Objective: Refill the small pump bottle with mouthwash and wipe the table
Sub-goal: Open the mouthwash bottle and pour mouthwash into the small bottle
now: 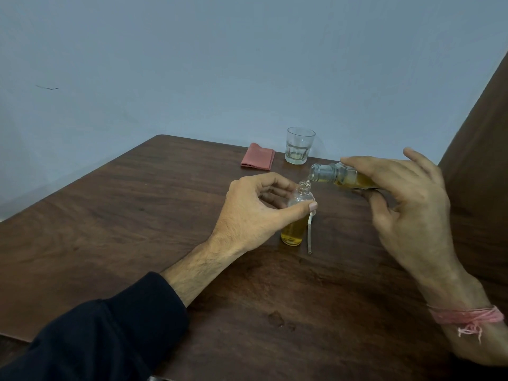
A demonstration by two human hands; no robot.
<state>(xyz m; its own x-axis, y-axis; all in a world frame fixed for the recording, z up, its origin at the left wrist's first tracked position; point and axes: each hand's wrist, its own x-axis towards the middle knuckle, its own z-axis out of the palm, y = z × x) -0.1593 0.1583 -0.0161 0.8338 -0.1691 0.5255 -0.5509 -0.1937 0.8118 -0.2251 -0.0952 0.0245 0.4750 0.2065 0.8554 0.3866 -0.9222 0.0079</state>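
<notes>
Small bottle (294,218) half full, amber; left hand (255,213) grips it; right hand (406,204) grips tilted mouthwash bottle (336,176).

Our right hand (406,204) covers most of the big bottle (335,174), so its base and label stay hidden. Behind our left hand (255,213), the small bottle (294,229) conceals the pump head; only its tube (310,237) shows.

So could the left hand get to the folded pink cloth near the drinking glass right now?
Probably not yet: the left hand grips the small clear pump bottle being filled. The path across the wooden table to the folded pink cloth looks free otherwise.
</notes>
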